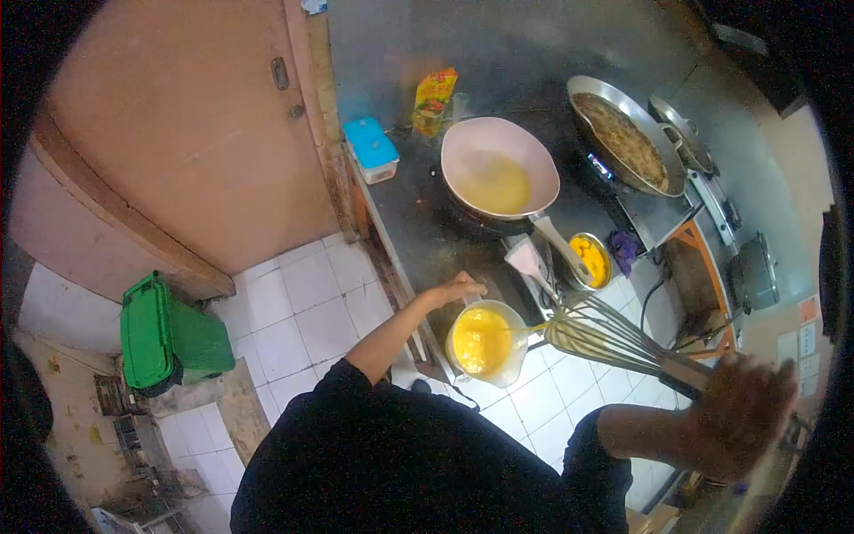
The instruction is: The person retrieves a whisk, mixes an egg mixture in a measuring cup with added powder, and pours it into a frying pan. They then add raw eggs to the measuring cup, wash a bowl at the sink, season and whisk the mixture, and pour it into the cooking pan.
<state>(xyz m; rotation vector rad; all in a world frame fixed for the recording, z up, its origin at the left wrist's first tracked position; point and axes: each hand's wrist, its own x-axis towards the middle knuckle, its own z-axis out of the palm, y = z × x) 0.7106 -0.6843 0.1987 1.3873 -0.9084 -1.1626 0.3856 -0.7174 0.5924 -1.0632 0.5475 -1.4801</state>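
Note:
My left hand (455, 289) is closed round the handle of a pitcher (511, 363) that holds yellow liquid (481, 341). On the right, my right hand (745, 414) grips the handle of a large wire whisk (605, 334). The whisk's wires are just right of the pitcher, with yellow at their tip. Above the pitcher, a pink pan (500, 160) with some yellowish liquid sits on the stove. A metal bowl (589, 262) with several yolks stands under the pan's handle. Between bowl and pitcher lies a pink spatula (527, 261).
A large wok (627, 133) of brown food stands at the upper right, with a lidded pot (685, 138) beside it. A blue-lidded box (371, 149) and a yellow pouch (434, 100) are at the counter's back. Purple cloth (624, 252) lies near the bowl. A green bin (173, 336) stands left.

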